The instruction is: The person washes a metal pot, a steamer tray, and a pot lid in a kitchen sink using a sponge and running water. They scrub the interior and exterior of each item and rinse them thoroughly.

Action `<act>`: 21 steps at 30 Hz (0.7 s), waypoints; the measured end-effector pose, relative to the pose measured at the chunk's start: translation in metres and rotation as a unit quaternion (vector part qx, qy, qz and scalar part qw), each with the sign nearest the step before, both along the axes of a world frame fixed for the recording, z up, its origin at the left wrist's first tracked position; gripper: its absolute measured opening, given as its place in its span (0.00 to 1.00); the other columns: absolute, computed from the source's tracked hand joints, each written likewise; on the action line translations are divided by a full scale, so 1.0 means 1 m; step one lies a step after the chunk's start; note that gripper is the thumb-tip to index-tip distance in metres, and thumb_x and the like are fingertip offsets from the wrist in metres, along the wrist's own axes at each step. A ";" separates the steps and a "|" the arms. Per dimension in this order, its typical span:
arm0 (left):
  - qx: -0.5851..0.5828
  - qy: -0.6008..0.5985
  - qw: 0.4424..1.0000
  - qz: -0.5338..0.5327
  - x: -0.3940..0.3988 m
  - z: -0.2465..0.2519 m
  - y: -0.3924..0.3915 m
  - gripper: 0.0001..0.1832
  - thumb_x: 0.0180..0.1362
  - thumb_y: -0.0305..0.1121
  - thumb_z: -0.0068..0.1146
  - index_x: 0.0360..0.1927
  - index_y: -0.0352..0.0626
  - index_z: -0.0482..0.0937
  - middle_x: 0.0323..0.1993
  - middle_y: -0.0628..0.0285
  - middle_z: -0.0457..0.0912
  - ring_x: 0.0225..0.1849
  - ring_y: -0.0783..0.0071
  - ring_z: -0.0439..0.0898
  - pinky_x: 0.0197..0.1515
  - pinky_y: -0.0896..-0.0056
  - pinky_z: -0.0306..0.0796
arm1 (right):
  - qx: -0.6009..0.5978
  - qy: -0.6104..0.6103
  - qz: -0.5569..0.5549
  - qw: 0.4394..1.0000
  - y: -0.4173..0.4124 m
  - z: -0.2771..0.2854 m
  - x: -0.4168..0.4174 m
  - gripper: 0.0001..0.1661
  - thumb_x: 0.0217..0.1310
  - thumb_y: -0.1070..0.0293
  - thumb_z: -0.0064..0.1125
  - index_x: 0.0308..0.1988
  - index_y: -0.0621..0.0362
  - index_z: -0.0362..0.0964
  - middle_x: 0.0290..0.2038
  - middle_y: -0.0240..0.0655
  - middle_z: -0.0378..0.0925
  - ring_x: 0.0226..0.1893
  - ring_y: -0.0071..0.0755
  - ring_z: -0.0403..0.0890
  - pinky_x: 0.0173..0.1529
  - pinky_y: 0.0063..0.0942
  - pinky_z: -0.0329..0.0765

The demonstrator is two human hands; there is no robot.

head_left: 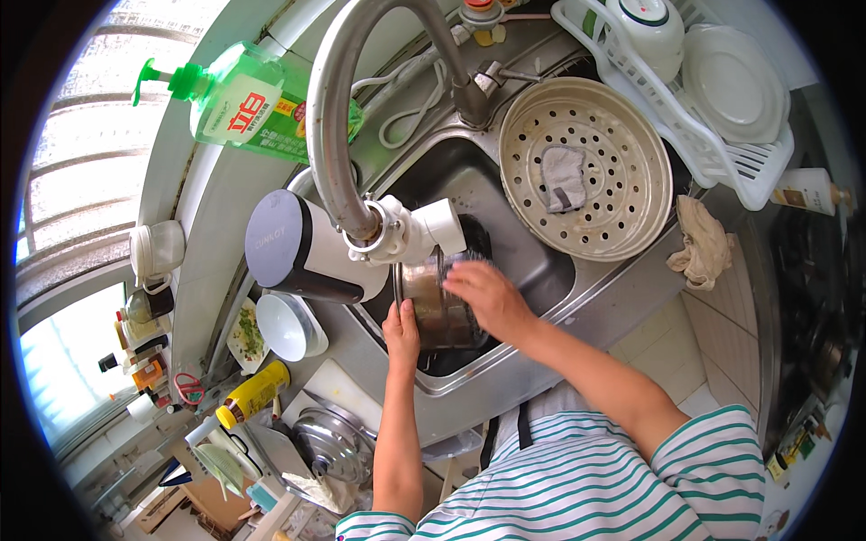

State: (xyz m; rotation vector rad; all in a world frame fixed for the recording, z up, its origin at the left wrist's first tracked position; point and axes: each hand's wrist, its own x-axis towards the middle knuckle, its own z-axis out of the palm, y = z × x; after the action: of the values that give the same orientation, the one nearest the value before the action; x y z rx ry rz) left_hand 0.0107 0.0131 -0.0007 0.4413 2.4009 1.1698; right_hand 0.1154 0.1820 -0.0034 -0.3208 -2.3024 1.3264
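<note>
A metal pot (425, 304) is tipped on its side in the stainless steel sink (541, 260), its brownish wall facing up. My left hand (402, 330) grips the pot's rim, thumb on the near side. Against the pot's wall, my right hand (490, 297) presses with bent fingers. Grey, wiry material, seemingly a steel wool scourer (467, 258), shows at its fingertips; most of it is hidden. Just above the pot hangs the white tap fitting (406, 230) at the end of a curved metal faucet (328, 128). I see no water running from it.
A perforated steamer tray (609, 230) with a grey cloth (563, 177) rests over the sink's right side. Left of the pot stand a white canister (331, 250) and white bowls (287, 324). Behind are a green dish soap bottle (270, 101) and a dish rack (717, 155).
</note>
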 end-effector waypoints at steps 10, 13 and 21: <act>0.003 0.019 1.000 0.008 0.002 0.001 0.004 0.16 0.67 0.39 0.44 0.32 0.34 0.71 0.19 0.68 0.65 0.24 0.80 0.61 0.26 0.74 0.60 | -0.069 -0.023 -0.137 0.988 0.010 -0.004 -0.015 0.13 0.55 0.79 0.47 0.40 0.63 0.76 0.42 0.42 0.75 0.50 0.47 0.72 0.54 0.36 0.70; 0.018 0.037 0.999 0.008 0.003 -0.003 0.001 0.15 0.66 0.37 0.45 0.33 0.33 0.73 0.16 0.63 0.67 0.21 0.77 0.62 0.24 0.71 0.61 | -0.018 0.008 0.022 1.000 -0.028 0.009 0.021 0.16 0.51 0.79 0.49 0.41 0.61 0.76 0.44 0.42 0.75 0.52 0.44 0.73 0.57 0.38 0.70; 0.008 0.026 1.000 -0.004 -0.002 -0.004 0.007 0.16 0.67 0.38 0.45 0.34 0.33 0.73 0.17 0.64 0.67 0.22 0.78 0.62 0.25 0.72 0.61 | -0.218 -0.024 -0.177 0.959 0.043 -0.044 -0.051 0.10 0.55 0.80 0.49 0.36 0.61 0.76 0.37 0.42 0.76 0.43 0.45 0.76 0.49 0.35 0.72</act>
State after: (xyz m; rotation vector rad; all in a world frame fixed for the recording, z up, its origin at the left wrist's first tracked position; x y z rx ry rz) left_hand 0.0088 0.0205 -0.0048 0.4922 2.4333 1.1891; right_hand 0.0644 0.2246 -0.0476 -0.8719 -1.8489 1.6273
